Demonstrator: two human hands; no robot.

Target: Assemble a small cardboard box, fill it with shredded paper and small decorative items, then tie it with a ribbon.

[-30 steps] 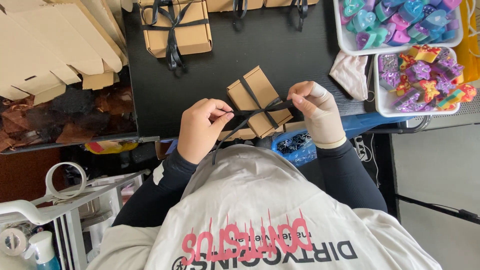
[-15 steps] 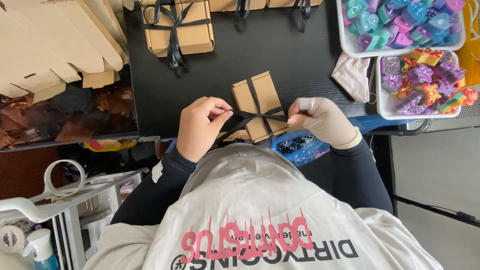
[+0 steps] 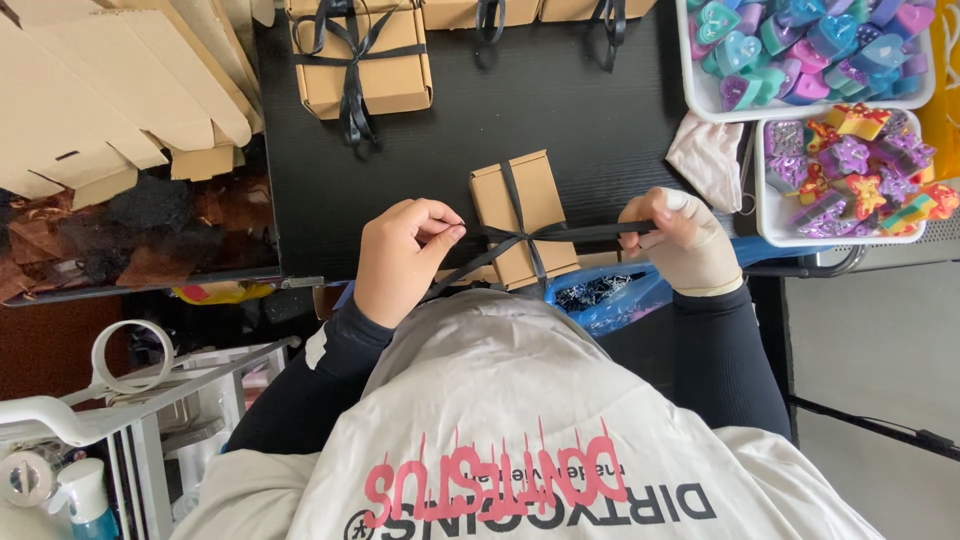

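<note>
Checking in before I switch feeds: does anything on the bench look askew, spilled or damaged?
Nothing looks spilled or damaged. The small brown box lies turned at a slant to the table edge, while the left hand and right hand pull the black ribbon taut across it. A crumpled pale cloth lies loose beside the white trays.

tied box (image 3: 362, 62) | soap trays (image 3: 762, 99) | flat cardboard (image 3: 110, 90) | tape roll (image 3: 130, 355)
</note>
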